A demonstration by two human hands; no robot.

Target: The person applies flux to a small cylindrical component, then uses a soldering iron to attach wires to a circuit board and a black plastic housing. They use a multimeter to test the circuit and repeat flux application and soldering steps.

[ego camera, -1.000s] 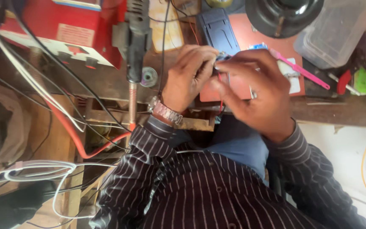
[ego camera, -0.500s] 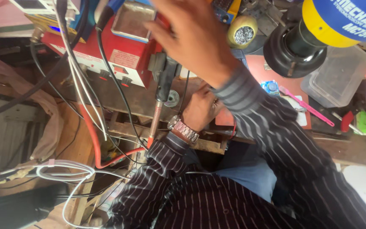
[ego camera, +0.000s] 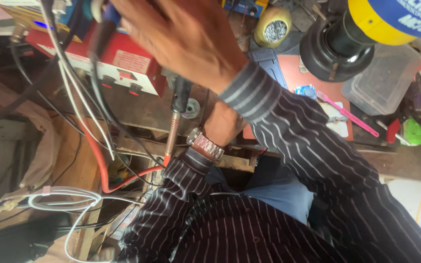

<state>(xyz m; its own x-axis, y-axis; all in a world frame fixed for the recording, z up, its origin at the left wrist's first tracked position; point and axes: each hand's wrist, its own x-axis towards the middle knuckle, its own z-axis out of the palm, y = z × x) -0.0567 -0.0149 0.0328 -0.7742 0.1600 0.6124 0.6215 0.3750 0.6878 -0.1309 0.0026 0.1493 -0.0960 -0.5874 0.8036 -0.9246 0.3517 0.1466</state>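
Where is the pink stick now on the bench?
In the head view, the pink stick lies right of centre, on the white card, below the clear plastic box.

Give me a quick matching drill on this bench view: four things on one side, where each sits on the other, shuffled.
Things:
1. right hand
2. left hand
3. pink stick
4. clear plastic box

Places:
A. flat on the reddish mat, beside the striped sleeve
B. raised over the red box with knobs
C. low at the bench edge, watch on its wrist
D. under the yellow and blue lamp head, right of the black round base

Pairs: 1-B, 2-C, 3-A, 4-D
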